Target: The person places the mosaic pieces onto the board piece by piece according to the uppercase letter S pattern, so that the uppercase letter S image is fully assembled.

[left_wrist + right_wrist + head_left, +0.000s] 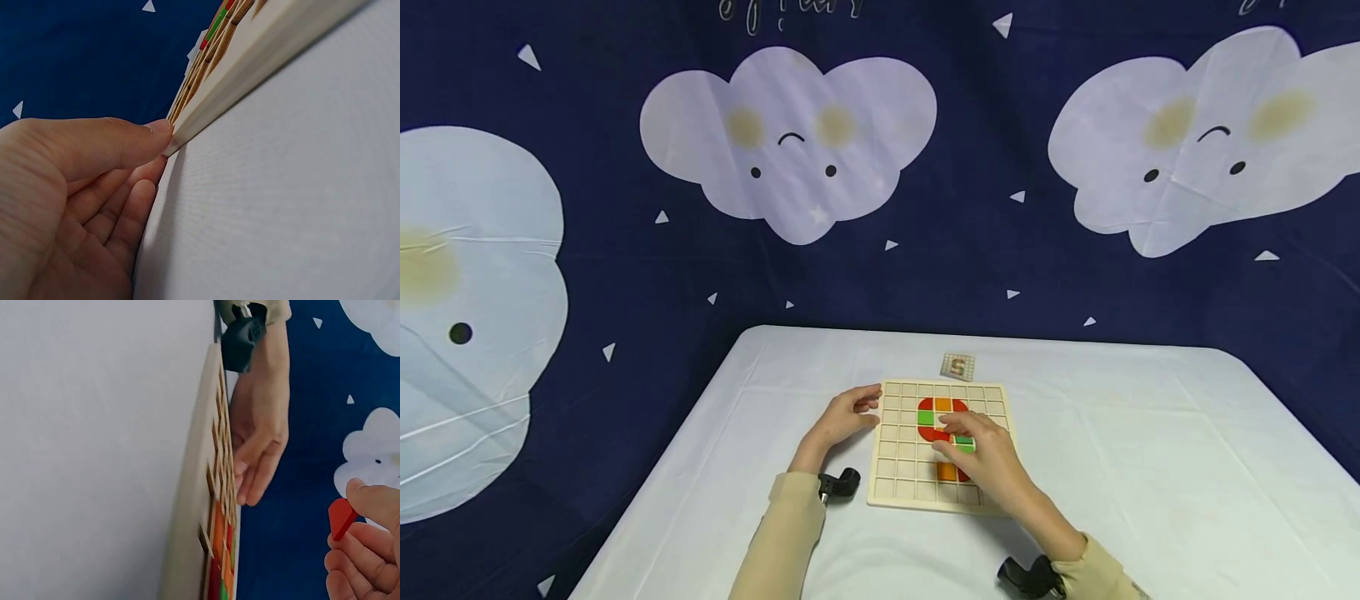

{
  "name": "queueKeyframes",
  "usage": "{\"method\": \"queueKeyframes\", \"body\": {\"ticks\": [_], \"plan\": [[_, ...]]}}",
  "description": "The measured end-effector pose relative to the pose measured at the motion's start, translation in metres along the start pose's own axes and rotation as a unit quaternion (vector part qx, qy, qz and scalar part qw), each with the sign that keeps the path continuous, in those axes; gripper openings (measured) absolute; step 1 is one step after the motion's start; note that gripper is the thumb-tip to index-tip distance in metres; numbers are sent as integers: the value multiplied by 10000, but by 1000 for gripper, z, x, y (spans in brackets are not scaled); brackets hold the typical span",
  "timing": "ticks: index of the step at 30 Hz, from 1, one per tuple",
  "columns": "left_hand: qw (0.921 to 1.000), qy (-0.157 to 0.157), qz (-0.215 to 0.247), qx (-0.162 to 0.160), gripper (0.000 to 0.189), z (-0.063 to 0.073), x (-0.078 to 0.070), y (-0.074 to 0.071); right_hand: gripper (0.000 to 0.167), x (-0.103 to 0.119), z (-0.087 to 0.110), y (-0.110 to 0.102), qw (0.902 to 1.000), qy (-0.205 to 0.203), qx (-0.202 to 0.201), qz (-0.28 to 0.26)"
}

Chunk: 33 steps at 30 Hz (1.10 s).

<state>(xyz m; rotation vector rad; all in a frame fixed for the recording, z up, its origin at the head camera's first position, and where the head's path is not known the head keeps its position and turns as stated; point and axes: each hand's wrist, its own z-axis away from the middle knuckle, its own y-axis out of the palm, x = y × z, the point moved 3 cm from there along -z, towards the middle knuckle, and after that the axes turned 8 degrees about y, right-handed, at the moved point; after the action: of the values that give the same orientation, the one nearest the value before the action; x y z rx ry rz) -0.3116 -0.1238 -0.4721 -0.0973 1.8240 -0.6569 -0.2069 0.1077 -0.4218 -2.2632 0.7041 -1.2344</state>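
Note:
A square wooden grid board [902, 492] lies on the table, with green, orange and red tiles set in some cells. At its left edge is my left hand [848, 415], whose thumb [134, 140] touches the board's side; the other fingers are loosely bent beside it. My right hand [988, 454] hovers over the right part of the board and covers some tiles. In the right wrist view it pinches a red tile [341, 517] with one rounded side between thumb and fingers, apart from the board.
A small pattern card [958, 367] with an S-like figure lies just beyond the board. White cloth covers the table [1150, 467]. Behind it hangs a dark blue curtain [985, 275] with clouds and triangles. Each wrist carries a black camera mount [841, 483].

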Motion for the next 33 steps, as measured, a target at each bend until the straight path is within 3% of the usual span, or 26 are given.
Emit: {"method": "queueKeyframes", "body": {"ticks": [7, 12, 16, 20, 26, 33], "plan": [[10000, 36, 28, -17, 59, 0, 0, 0, 33, 0, 4, 18, 9994, -169, 275, -129], [10000, 20, 29, -22, 59, 0, -1, 0, 33, -6, 10, 30, 9974, 83, 577, -412], [10000, 8, 81, -32, 59, 0, 0, 0, 31, -11, 16, 38, 9969, 163, 766, -124], [9999, -4, 102, -26, 58, -1, 1, 1, 29, -15, 19, 43, 9970, -91, 726, 265], [10000, -19, 86, -14, 59, -1, 0, 0, 27, -20, 19, 46, 9969, -449, 492, 430], [10000, -33, 81, -4, 59, 0, 1, 0, 29, -22, 19, 46, 9967, -487, 451, 460]]}}
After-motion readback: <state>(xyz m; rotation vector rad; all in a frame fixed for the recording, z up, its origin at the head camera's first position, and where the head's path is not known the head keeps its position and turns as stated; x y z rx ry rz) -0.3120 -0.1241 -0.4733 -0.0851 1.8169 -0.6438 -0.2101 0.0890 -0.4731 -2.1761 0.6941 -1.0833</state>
